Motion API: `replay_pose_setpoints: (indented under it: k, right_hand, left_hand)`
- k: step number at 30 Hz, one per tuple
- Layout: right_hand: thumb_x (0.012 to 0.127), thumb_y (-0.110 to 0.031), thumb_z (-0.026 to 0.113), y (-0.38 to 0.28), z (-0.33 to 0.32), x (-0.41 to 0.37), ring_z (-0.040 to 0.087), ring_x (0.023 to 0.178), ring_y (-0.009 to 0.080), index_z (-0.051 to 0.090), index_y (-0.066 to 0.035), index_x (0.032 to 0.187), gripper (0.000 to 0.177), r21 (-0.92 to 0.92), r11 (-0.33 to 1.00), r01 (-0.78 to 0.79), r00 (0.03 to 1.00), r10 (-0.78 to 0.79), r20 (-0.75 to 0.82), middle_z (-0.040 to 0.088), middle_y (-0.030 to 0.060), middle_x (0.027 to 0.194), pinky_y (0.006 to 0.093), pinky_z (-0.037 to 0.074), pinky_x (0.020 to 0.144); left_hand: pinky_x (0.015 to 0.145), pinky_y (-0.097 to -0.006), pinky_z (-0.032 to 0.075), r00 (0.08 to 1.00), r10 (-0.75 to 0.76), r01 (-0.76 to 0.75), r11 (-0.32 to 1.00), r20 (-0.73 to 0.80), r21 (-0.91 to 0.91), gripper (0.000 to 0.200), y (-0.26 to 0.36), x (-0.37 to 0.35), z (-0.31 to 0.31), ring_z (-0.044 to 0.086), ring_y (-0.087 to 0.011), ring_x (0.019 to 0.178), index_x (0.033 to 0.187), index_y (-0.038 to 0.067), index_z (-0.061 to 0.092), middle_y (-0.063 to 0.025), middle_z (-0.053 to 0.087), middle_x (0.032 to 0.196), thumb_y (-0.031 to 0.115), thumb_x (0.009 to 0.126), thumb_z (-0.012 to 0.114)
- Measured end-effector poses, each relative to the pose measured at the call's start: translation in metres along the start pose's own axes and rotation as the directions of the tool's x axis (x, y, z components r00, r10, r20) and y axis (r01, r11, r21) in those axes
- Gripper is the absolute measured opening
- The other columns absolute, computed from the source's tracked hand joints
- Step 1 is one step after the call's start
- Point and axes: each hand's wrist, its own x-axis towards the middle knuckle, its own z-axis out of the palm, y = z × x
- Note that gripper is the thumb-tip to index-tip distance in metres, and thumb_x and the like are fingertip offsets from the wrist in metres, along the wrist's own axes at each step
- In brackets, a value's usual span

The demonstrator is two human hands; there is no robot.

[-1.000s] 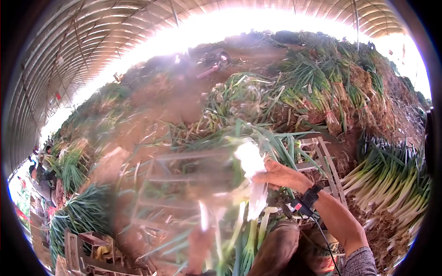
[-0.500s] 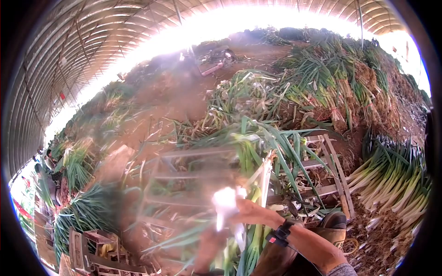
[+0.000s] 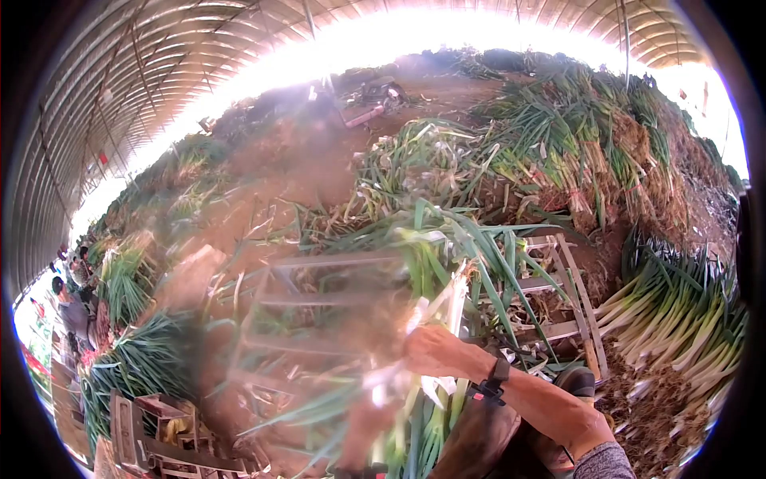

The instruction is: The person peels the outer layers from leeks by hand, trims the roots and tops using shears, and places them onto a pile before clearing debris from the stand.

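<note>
The right hand [image 3: 439, 351] is just below a pale, peeled-looking stalk [image 3: 457, 299]. Its fingers are bent, but glare and blur hide the fingertips, so I cannot tell whether they are closed on anything. The left hand [image 3: 372, 423] is a blur low in the middle, near a white patch; I cannot tell its grip either. Green onions [image 3: 491, 255] lie in front of the person, their long leaves draped over a slatted wooden frame [image 3: 581, 307], and more leaves [image 3: 431, 435] spread below the right hand. A dark wristband [image 3: 491, 382] circles the right wrist, with a shoe [image 3: 576, 382] beyond it. To the right, a row of green onions [image 3: 678, 307] lies with roots toward the person. A bundled heap [image 3: 590, 152] rises behind. At lower left, a low stool [image 3: 159, 431] stands beside another leafy pile [image 3: 144, 367].
</note>
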Motion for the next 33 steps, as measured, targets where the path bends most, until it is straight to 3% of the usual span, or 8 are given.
replay_pose_setpoints:
  k: [5,8,14,20,24,27,32,33]
  right_hand:
    - [0.082,-0.013,0.067,-0.021,-0.020,-0.007,0.058,0.068,0.0261,0.060,-0.006,0.080,0.010,-0.250,0.968,-0.006,0.998,-0.009,-0.061,0.060,0.0096,0.075,0.0370,0.050,0.062]
    - [0.082,-0.013,0.062,-0.018,-0.012,0.000,0.060,0.060,0.0186,0.068,-0.006,0.071,0.014,-0.386,0.918,0.097,0.975,-0.166,-0.150,0.059,0.0078,0.066,0.0352,0.043,0.046]
    - [0.075,-0.010,0.063,-0.030,-0.056,-0.009,0.064,0.064,0.0307,0.064,-0.004,0.074,0.006,-0.235,0.963,0.133,0.882,-0.223,-0.415,0.064,0.0138,0.069,0.0402,0.053,0.059]
    - [0.079,-0.015,0.062,-0.031,-0.082,0.001,0.070,0.074,0.0283,0.070,-0.005,0.076,0.013,-0.422,0.897,-0.129,0.961,0.007,-0.277,0.069,0.0102,0.078,0.0378,0.054,0.059]
    - [0.080,-0.011,0.059,0.011,-0.093,0.017,0.070,0.073,0.0306,0.071,-0.004,0.081,0.015,-0.290,0.929,-0.230,0.811,0.018,-0.584,0.071,0.0149,0.081,0.0362,0.056,0.063]
    - [0.085,-0.006,0.059,0.026,-0.157,0.012,0.070,0.073,0.0207,0.073,-0.003,0.087,0.014,0.532,0.799,-0.279,0.580,0.582,-0.570,0.073,0.0136,0.085,0.0312,0.056,0.062]
    - [0.091,-0.025,0.074,0.043,-0.179,-0.014,0.066,0.067,0.0098,0.077,-0.005,0.096,0.021,0.744,0.606,0.279,0.739,0.359,-0.570,0.074,0.0048,0.083,0.0245,0.052,0.052]
    - [0.090,-0.024,0.074,0.038,-0.177,-0.020,0.066,0.068,0.0096,0.077,-0.005,0.096,0.020,0.734,0.663,0.148,0.750,0.409,-0.520,0.074,0.0047,0.084,0.0242,0.052,0.053]
  left_hand:
    - [0.079,-0.0368,0.052,0.995,-0.056,0.052,0.998,-0.088,-0.041,0.064,-0.027,0.013,0.011,0.066,-0.0171,0.091,0.134,0.005,0.058,-0.0124,0.070,0.107,0.034,0.081,0.079]
    - [0.063,-0.0257,0.051,0.942,0.190,-0.215,0.974,-0.278,-0.064,0.037,-0.041,0.022,0.022,0.062,-0.0088,0.072,0.116,0.001,0.067,-0.0032,0.071,0.089,0.013,0.083,0.078]
    - [0.063,-0.0227,0.049,0.935,0.226,-0.228,0.973,-0.273,0.025,0.026,0.001,0.004,0.012,0.060,-0.0058,0.072,0.107,0.000,0.071,0.0009,0.072,0.086,0.008,0.083,0.077]
    - [0.054,-0.0208,0.042,0.916,0.304,-0.305,0.952,-0.263,0.039,0.020,-0.025,0.016,0.019,0.054,-0.0029,0.062,0.101,0.002,0.073,0.0029,0.066,0.074,0.011,0.084,0.078]
    - [0.042,-0.0210,0.031,0.975,0.149,-0.161,0.985,-0.167,-0.063,0.017,0.009,-0.009,0.006,0.045,-0.0019,0.048,0.096,0.002,0.074,0.0054,0.059,0.063,0.011,0.083,0.079]
    - [0.062,-0.0346,0.050,0.996,-0.027,0.019,0.995,-0.083,-0.101,0.040,-0.030,-0.020,-0.003,0.059,-0.0102,0.069,0.101,-0.002,0.072,-0.0034,0.066,0.072,0.030,0.078,0.077]
    - [0.043,-0.0262,0.034,0.992,-0.105,0.076,0.944,-0.075,-0.321,0.012,-0.033,-0.026,-0.015,0.048,-0.0091,0.045,0.092,-0.001,0.072,-0.0012,0.058,0.058,0.010,0.088,0.074]
    - [0.043,-0.0263,0.034,0.992,-0.105,0.078,0.947,-0.071,-0.313,0.012,-0.037,-0.024,-0.017,0.049,-0.0093,0.045,0.092,-0.001,0.072,-0.0012,0.058,0.058,0.010,0.088,0.073]
